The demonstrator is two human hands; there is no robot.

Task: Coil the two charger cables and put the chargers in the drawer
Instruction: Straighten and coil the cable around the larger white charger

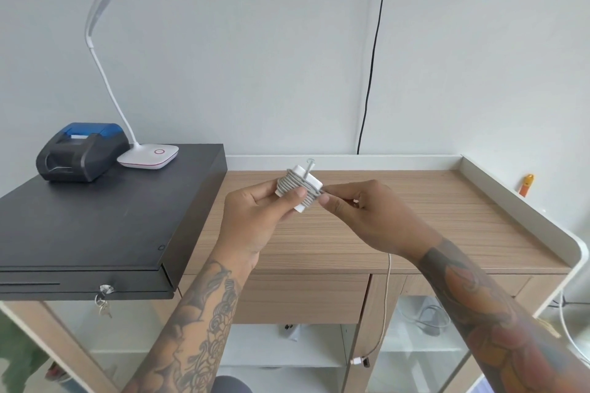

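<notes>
My left hand (258, 210) grips a white charger block (301, 206) above the wooden desk (415, 220). Grey cable (295, 185) is wound in several turns around the block, and a short cable end sticks up at its top. My right hand (360, 210) pinches the cable right beside the block's right side. A second, pale cable (384, 303) hangs down over the desk's front edge below my right wrist, ending in a white plug (359, 360). The desk's wooden drawer (303, 300) sits closed under the desktop.
A black cash drawer (95, 226) with keys in its lock stands on the left, carrying a receipt printer (79, 151) and a white desk lamp (148, 155). A white raised rim (510, 198) borders the desk at back and right. A black wire (373, 51) runs down the wall.
</notes>
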